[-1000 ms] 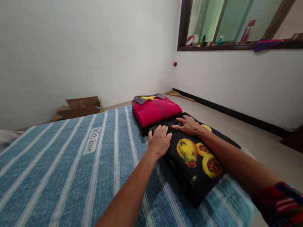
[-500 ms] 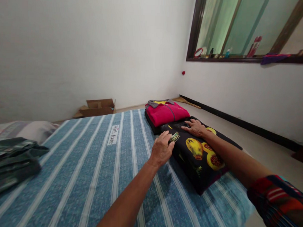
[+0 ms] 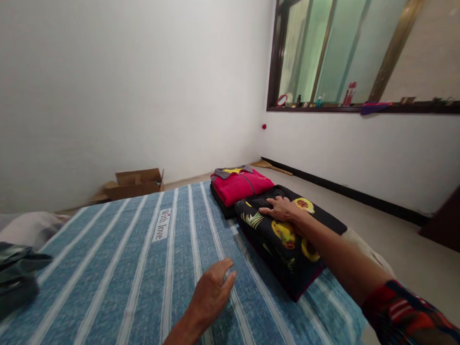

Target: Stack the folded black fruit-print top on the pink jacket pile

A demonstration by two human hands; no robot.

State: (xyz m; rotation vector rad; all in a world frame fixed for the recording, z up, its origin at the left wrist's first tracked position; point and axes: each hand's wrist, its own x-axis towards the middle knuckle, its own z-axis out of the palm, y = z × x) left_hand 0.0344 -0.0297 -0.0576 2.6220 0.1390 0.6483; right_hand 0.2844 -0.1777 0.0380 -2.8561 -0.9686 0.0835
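My right hand [image 3: 283,208] rests with fingers spread on top of a folded black garment [image 3: 263,239] printed with yellow fruit. To the left of that garment, my left hand [image 3: 214,285] hovers over the striped bedspread, holding nothing, its thumb and fingers apart. Just beyond the black garment lies a folded pink jacket [image 3: 242,187] with a grey collar, on top of something dark and folded. All of these lie on the blue bedspread [image 3: 135,290] with white stripes.
At the left edge lie dark green folded clothes [image 3: 11,280] beside a pale rumpled cloth [image 3: 28,228]. A cardboard box [image 3: 135,183] stands on the floor past the bed's far edge. A broom [image 3: 271,167] lies by the wall, below a window sill holding small bottles.
My left hand has let go of the black garment's side and moved back toward me. My right hand stays on top of it. The view has tilted up and turned slightly right.
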